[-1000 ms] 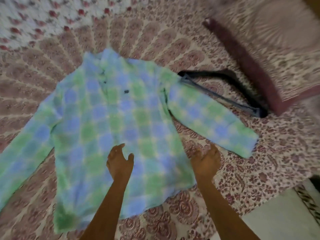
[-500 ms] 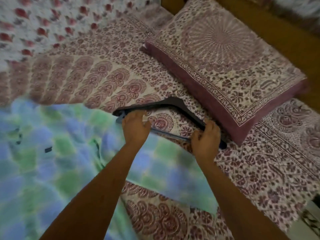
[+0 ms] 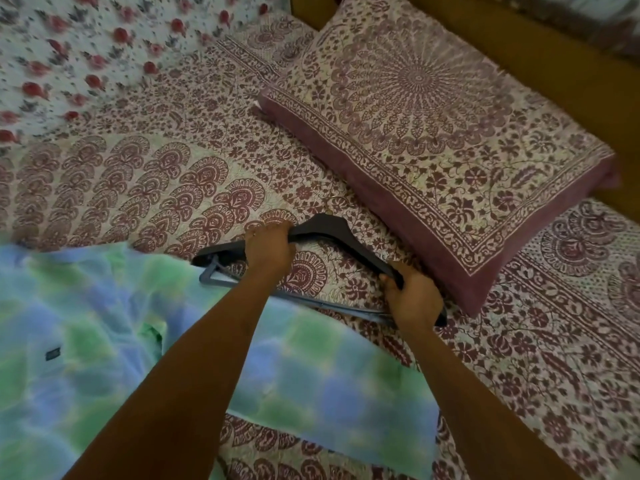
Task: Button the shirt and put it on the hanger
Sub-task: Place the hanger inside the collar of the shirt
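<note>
A green and blue checked shirt point(image 3: 86, 341) lies flat on the bed at the lower left, one sleeve stretching toward the lower middle. Past it lies a dark hanger point(image 3: 332, 230), beside the pillow. My left hand point(image 3: 268, 251) grips the hanger's left arm. My right hand point(image 3: 414, 296) grips its right end. The hanger's lower bar runs between my hands, partly hidden by them. A thin metal hook shows faintly near the hanger's top.
A patterned maroon pillow point(image 3: 450, 150) sits at the upper right, close to the hanger. The bedspread point(image 3: 138, 174) is printed maroon on cream. A floral sheet point(image 3: 69, 46) lies at the upper left. A wooden bed frame point(image 3: 554, 64) runs behind the pillow.
Both hands left the shirt's hem and reached forward to the hanger, then closed around it. The view swung up and right toward the pillow.
</note>
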`<state>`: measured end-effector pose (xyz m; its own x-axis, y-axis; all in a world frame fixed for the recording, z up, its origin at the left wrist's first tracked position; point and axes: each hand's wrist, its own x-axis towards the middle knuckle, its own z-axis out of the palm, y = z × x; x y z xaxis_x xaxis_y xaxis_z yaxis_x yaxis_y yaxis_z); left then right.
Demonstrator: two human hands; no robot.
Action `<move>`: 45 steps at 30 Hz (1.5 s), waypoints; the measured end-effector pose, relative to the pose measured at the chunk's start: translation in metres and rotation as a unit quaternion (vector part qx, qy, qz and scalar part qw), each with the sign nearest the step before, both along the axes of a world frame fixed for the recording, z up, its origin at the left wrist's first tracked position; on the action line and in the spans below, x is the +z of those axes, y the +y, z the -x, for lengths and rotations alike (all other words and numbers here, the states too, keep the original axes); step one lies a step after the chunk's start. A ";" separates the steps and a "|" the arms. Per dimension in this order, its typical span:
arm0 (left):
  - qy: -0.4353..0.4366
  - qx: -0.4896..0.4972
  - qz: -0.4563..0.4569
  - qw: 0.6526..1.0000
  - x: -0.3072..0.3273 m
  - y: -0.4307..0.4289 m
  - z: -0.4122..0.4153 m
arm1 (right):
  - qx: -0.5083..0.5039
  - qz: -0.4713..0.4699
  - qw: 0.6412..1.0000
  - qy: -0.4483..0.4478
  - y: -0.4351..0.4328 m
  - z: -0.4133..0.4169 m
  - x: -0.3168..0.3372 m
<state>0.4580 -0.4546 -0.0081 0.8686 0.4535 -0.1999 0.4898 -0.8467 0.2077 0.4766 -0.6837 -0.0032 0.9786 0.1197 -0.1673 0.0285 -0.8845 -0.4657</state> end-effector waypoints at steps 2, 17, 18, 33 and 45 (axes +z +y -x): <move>-0.028 0.005 0.005 1.000 0.007 0.003 0.003 | -0.005 -0.008 1.000 -0.006 -0.001 0.003 0.003; -0.183 0.099 -0.010 0.978 0.074 0.070 0.154 | 0.109 -0.053 0.991 -0.059 0.067 0.098 0.067; -0.181 0.113 -0.024 0.977 0.077 0.081 0.180 | 0.126 -0.059 0.989 -0.057 0.080 0.117 0.068; -0.129 0.345 -0.067 0.927 0.102 0.214 0.491 | 0.235 -0.175 0.947 -0.133 0.254 0.334 0.077; -0.167 0.523 -0.051 0.834 0.079 0.300 0.527 | 0.241 -0.184 0.950 -0.079 0.343 0.354 0.047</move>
